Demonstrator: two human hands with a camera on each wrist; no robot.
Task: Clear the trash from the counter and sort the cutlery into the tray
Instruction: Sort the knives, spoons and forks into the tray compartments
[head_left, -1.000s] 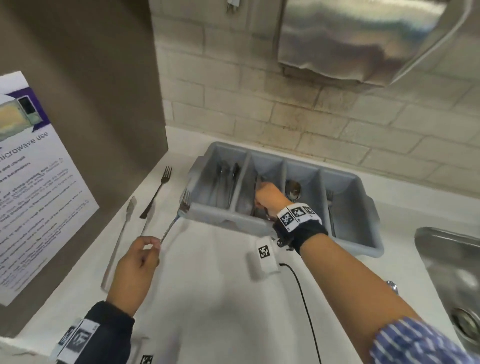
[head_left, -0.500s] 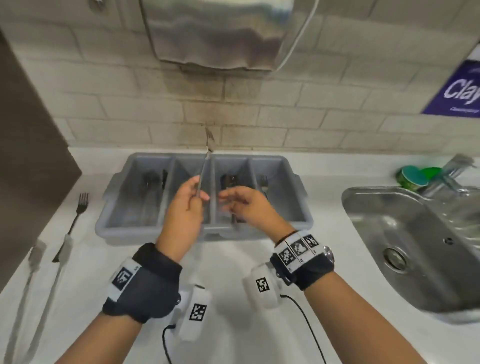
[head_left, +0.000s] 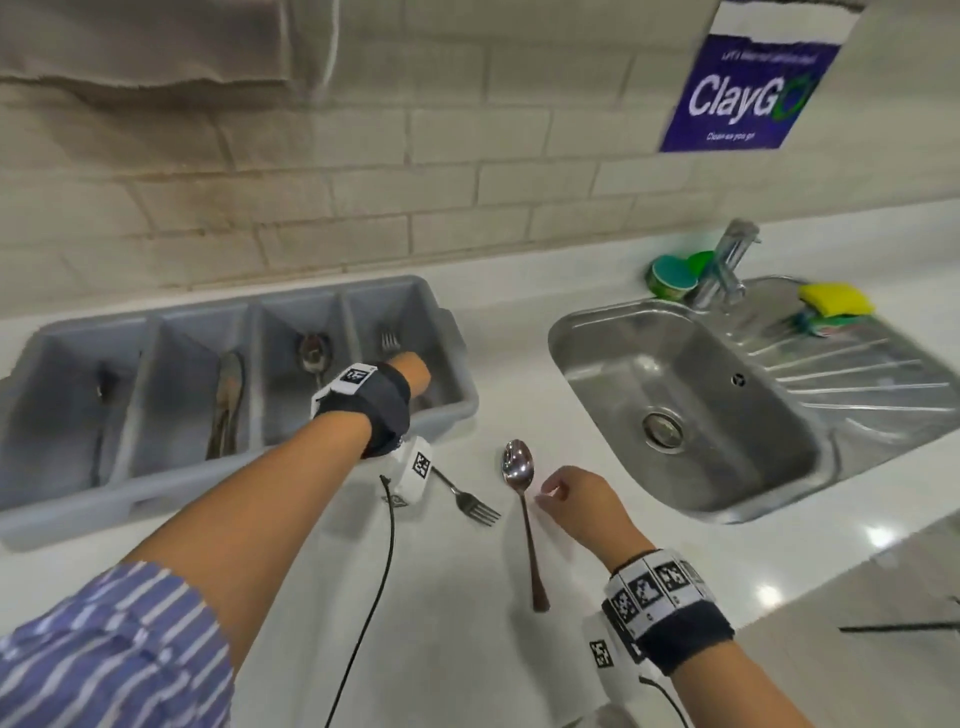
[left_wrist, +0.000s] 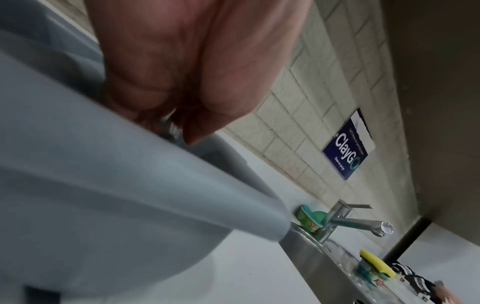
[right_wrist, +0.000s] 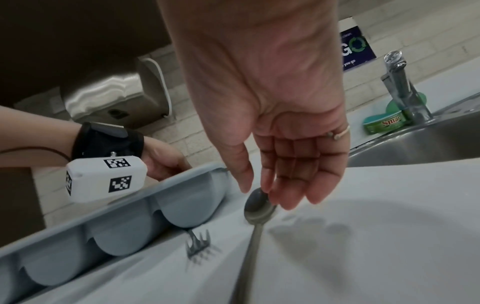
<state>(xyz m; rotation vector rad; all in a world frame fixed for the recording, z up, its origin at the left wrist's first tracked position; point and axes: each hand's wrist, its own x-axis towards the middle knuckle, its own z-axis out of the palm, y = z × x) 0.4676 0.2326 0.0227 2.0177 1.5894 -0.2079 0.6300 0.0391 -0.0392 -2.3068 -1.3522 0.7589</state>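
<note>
The left hand (head_left: 413, 370) is lowered into the rightmost compartment of the tray (head_left: 457, 413); its grip cannot be told. The right hand (head_left: 574, 499) is held loosely open just above the spoon (head_left: 521, 499) on the counter (head_left: 467, 623), with a fork (head_left: 470, 501) lying beside

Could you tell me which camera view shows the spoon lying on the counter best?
The head view: the spoon shows whole, bowl to handle tip, between the fork and the right hand. The right wrist view shows its bowl close up under the fingertips, the handle running out of frame. The left wrist view does not show it.
</note>
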